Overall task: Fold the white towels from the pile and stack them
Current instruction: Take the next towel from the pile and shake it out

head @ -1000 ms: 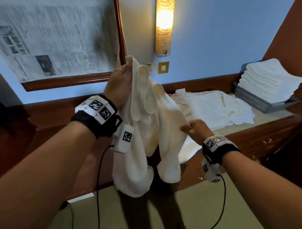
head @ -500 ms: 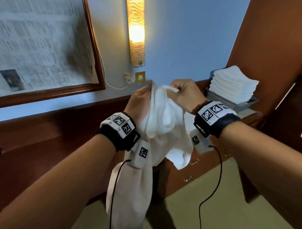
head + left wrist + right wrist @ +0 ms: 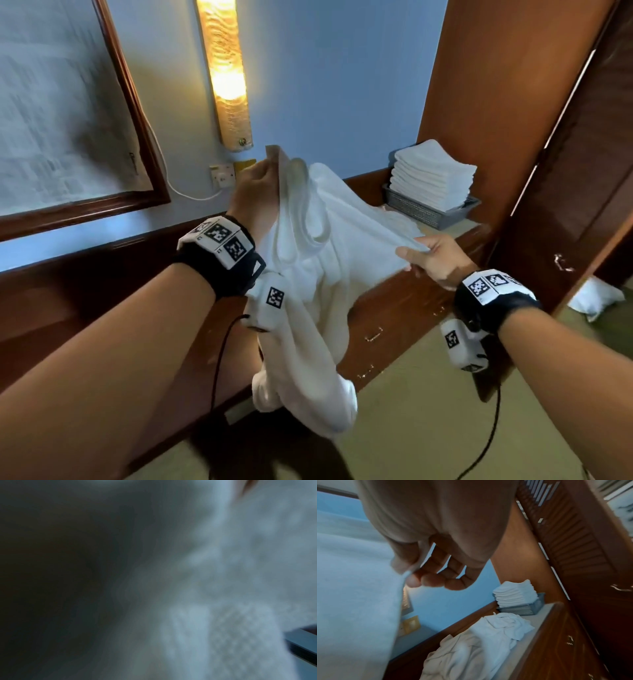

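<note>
I hold one white towel up in the air in front of the wooden counter. My left hand grips its top edge, raised high. My right hand pinches another edge lower and to the right, thumb against fingers, stretching the cloth between the hands. The rest of the towel hangs down bunched. The left wrist view is filled by blurred towel cloth. A stack of folded white towels sits in a grey basket at the counter's far right. The loose pile lies on the counter.
The wooden counter runs along a blue wall with a lit wall lamp and a framed panel. A louvred wooden door stands at the right. Something white lies on the floor by it.
My right hand has moved from beside the left hand down and out to the right, drawing the towel's edge with it. The left hand stays raised. The view has turned left.
</note>
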Available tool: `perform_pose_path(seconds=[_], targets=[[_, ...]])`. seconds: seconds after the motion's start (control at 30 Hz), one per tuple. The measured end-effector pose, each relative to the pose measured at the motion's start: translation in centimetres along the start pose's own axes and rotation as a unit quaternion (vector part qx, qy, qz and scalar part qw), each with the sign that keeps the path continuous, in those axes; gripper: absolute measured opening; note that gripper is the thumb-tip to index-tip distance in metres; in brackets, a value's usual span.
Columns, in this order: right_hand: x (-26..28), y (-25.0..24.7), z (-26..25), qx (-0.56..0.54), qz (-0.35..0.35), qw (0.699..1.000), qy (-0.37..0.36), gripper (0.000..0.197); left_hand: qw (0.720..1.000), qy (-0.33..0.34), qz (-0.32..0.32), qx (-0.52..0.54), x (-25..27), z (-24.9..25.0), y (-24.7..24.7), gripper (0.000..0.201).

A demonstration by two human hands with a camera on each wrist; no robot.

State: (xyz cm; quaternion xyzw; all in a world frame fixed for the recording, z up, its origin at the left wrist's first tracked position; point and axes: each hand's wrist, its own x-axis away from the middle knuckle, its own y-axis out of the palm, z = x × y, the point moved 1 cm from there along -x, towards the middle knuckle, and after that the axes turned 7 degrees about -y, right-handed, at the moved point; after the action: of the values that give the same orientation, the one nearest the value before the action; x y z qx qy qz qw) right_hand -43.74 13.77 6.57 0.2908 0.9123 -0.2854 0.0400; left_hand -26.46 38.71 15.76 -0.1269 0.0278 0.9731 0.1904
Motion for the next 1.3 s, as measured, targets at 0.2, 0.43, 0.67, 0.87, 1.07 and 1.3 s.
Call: perform_pose_path(seconds=[0.2,0.43,0.67,0.87,1.07,1.3], targets=[[-2.5,-1.3,-2.2,-0.006,0.089,0.995,-0.046,0.029,0.989,-0.007,-0.149,0.018,3.0,0.3,0.5,0.038],[-3.7,1.7,-16.8,-0.140,0.078,0.961,-0.226,0.024,0.955,0.042,-0.245,-0.161,3.3,4.4,-6.6,0.046],[-1.5,5.7,-26.7,-0.146,-0.047,0.919,-0.363,0.011,0.975,0.149,-0.121,-0.111,4.1,8.6,-10.8,0.017],[-1.0,8.4,-30.8,-0.109,-0.073,0.903,-0.410,0.010,0.974,0.210,-0.035,-0.074,4.8,10.3,-13.4,0.012],[-0.8,10.3,-32.5,-0.099,-0.102,0.890,-0.432,0.015,0.977,0.209,-0.024,-0.035,5.7,10.8,-14.4,0.014],[-1.0,12.5,-32.9,-0.145,-0.102,0.876,-0.449,0.018,0.985,0.170,0.001,-0.013,5.6,10.5,-15.8,0.015]])
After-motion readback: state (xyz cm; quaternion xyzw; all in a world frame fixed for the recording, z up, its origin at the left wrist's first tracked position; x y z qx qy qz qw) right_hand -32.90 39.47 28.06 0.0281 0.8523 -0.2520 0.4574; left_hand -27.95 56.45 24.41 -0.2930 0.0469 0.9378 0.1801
